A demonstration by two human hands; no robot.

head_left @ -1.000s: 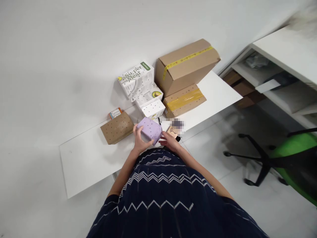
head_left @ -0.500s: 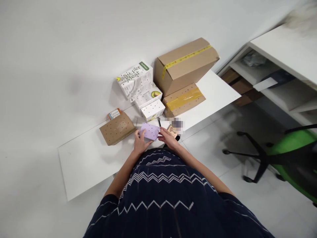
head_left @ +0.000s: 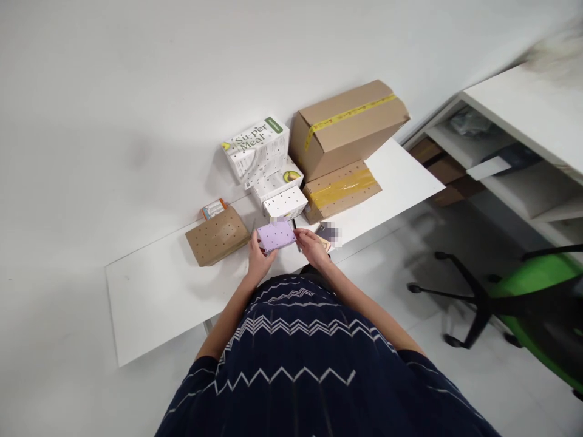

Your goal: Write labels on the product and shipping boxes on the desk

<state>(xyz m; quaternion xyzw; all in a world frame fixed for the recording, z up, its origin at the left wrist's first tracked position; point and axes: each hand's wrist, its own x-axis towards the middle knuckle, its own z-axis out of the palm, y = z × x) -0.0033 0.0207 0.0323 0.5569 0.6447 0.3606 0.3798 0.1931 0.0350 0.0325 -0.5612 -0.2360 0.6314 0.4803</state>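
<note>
A small lilac box [head_left: 276,235] with dark dots is between my hands, close to the front edge of the white table. My left hand [head_left: 260,258] grips its left end, the thumb along the near side and the fingers at the left edge. At the right edge, my right hand [head_left: 313,247] pinches the box's corner with its fingertips. Just behind the box sits a small white dotted box [head_left: 285,202]. A dark flat object [head_left: 327,233], partly pixelated, lies beyond my right fingers, with something tan partly hidden beside it.
Left of my hands lies a brown dotted package [head_left: 217,237], with an orange-edged box [head_left: 214,209] behind it. White avocado-print boxes [head_left: 257,149], a large carton [head_left: 350,124] and a flatter taped carton [head_left: 341,191] stand along the wall. A shelf unit [head_left: 514,115] and green chair [head_left: 537,285] are right.
The lilac box has turned slightly and moved a little away from me, covering part of the white box's front. My right fingers have closed onto its right corner.
</note>
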